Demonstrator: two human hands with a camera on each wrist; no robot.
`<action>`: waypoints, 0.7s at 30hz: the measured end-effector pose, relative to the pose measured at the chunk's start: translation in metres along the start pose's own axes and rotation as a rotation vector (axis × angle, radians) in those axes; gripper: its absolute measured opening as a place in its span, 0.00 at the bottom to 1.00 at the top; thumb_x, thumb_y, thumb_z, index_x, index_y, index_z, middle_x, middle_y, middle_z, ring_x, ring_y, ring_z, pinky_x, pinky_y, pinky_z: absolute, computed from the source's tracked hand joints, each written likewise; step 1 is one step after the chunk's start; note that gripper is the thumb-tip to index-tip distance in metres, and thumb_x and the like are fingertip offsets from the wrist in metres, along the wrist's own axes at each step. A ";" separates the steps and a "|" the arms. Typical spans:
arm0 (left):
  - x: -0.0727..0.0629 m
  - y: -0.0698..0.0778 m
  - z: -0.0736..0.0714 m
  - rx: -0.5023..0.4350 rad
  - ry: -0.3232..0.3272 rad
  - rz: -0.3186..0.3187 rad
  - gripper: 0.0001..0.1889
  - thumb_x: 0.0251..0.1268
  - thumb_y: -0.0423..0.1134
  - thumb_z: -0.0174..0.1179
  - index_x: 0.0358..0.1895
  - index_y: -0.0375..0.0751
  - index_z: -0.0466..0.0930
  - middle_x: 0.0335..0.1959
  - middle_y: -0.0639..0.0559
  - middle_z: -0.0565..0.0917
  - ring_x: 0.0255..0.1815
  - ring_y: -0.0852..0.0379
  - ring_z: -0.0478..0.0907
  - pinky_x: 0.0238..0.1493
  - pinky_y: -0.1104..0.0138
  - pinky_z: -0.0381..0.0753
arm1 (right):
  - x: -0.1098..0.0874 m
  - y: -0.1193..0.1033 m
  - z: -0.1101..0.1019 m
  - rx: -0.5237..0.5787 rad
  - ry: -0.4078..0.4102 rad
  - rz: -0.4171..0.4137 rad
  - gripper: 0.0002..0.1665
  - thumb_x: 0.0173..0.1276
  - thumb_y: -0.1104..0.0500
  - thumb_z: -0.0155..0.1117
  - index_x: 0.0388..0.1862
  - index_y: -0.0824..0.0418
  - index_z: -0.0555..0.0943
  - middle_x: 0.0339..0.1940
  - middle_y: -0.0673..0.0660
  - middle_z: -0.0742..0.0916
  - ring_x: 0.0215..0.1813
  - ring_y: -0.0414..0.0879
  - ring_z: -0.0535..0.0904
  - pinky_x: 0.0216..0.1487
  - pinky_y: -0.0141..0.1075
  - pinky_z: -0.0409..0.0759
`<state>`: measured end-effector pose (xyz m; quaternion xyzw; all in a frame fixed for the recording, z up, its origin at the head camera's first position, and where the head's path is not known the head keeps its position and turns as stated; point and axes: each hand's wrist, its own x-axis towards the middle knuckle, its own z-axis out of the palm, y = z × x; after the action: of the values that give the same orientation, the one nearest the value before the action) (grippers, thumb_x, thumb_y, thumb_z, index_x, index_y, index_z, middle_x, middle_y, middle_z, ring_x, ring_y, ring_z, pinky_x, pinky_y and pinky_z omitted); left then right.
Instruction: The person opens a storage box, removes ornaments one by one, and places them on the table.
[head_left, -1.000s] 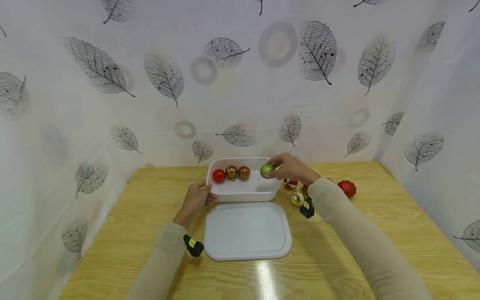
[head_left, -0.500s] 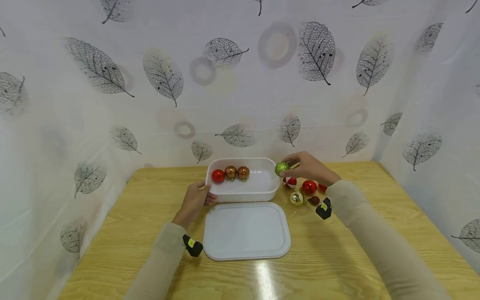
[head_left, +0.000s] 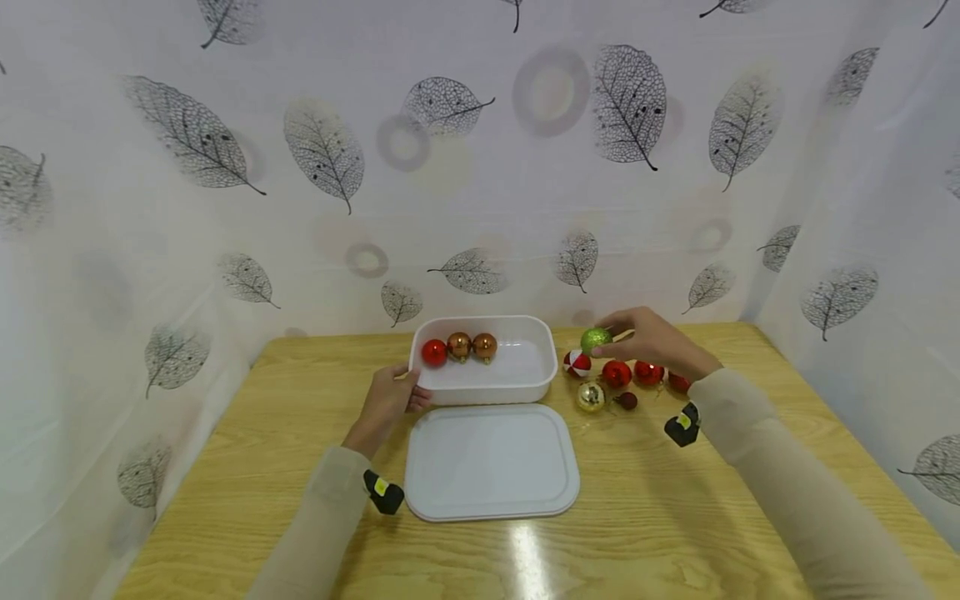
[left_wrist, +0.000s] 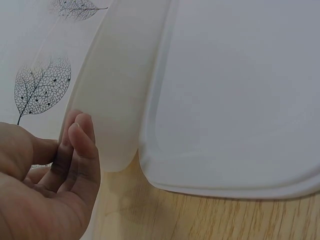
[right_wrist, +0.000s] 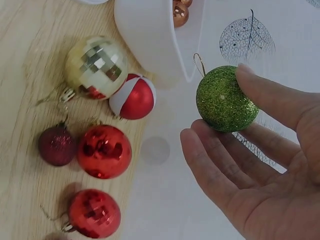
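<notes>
A green glitter Christmas ball (right_wrist: 227, 99) with a gold string loop is pinched between the thumb and fingers of my right hand (head_left: 648, 340). It is held up above the group of baubles, to the right of the white plastic box (head_left: 487, 394). My left hand (head_left: 388, 400) grips the box's left end near the front corner; in the left wrist view its fingers (left_wrist: 82, 145) lie against the wall. Inside the box, a red ball (head_left: 433, 352) and two copper balls (head_left: 459, 345) sit toward the left.
Right of the box lie a red-and-white ball (head_left: 577, 363), a gold mirrored ball (right_wrist: 97, 67), a small dark red ball (right_wrist: 57, 145) and several red balls (right_wrist: 104, 151). A white lid (head_left: 491, 461) lies flat in front of the box. A leaf-patterned curtain (head_left: 480, 208) stands behind the table.
My right hand has carried the green ball rightward, from over the box to above the loose baubles, uncovering more of them. The left hand keeps its hold on the box.
</notes>
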<state>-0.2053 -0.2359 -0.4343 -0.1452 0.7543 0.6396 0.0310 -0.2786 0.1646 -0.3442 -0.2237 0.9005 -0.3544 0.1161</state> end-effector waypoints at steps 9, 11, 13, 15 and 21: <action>0.000 0.000 0.000 -0.005 0.003 0.001 0.24 0.83 0.38 0.46 0.72 0.26 0.64 0.32 0.40 0.86 0.28 0.57 0.84 0.31 0.71 0.84 | -0.019 0.022 -0.013 -0.005 0.010 0.038 0.38 0.68 0.47 0.71 0.67 0.70 0.75 0.59 0.69 0.82 0.61 0.64 0.78 0.58 0.58 0.79; 0.000 0.000 0.000 -0.005 0.004 0.001 0.24 0.83 0.38 0.46 0.72 0.26 0.65 0.32 0.40 0.86 0.28 0.57 0.84 0.31 0.71 0.84 | -0.023 0.027 -0.015 -0.012 0.010 0.044 0.38 0.69 0.47 0.71 0.67 0.71 0.75 0.59 0.70 0.82 0.61 0.64 0.78 0.58 0.58 0.79; 0.001 -0.001 0.000 -0.005 0.001 0.004 0.24 0.84 0.38 0.46 0.72 0.26 0.64 0.33 0.40 0.86 0.28 0.57 0.84 0.31 0.71 0.84 | -0.027 0.033 -0.016 -0.020 0.007 0.056 0.38 0.69 0.46 0.71 0.67 0.71 0.75 0.59 0.70 0.82 0.60 0.64 0.78 0.58 0.56 0.80; 0.001 -0.001 0.000 -0.004 0.001 0.002 0.23 0.83 0.38 0.46 0.72 0.26 0.65 0.33 0.40 0.86 0.28 0.57 0.84 0.32 0.71 0.84 | -0.031 0.038 -0.017 -0.012 0.004 0.072 0.38 0.69 0.47 0.71 0.67 0.71 0.75 0.60 0.71 0.82 0.59 0.63 0.79 0.56 0.54 0.82; 0.002 -0.001 0.001 0.007 -0.003 0.006 0.23 0.83 0.38 0.46 0.72 0.27 0.65 0.33 0.41 0.86 0.28 0.57 0.84 0.32 0.71 0.84 | -0.042 0.052 -0.020 0.016 -0.018 0.112 0.38 0.69 0.46 0.71 0.67 0.71 0.75 0.59 0.70 0.82 0.57 0.59 0.80 0.52 0.47 0.84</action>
<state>-0.2067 -0.2355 -0.4360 -0.1420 0.7570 0.6371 0.0308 -0.2660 0.2305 -0.3631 -0.1753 0.9076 -0.3525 0.1457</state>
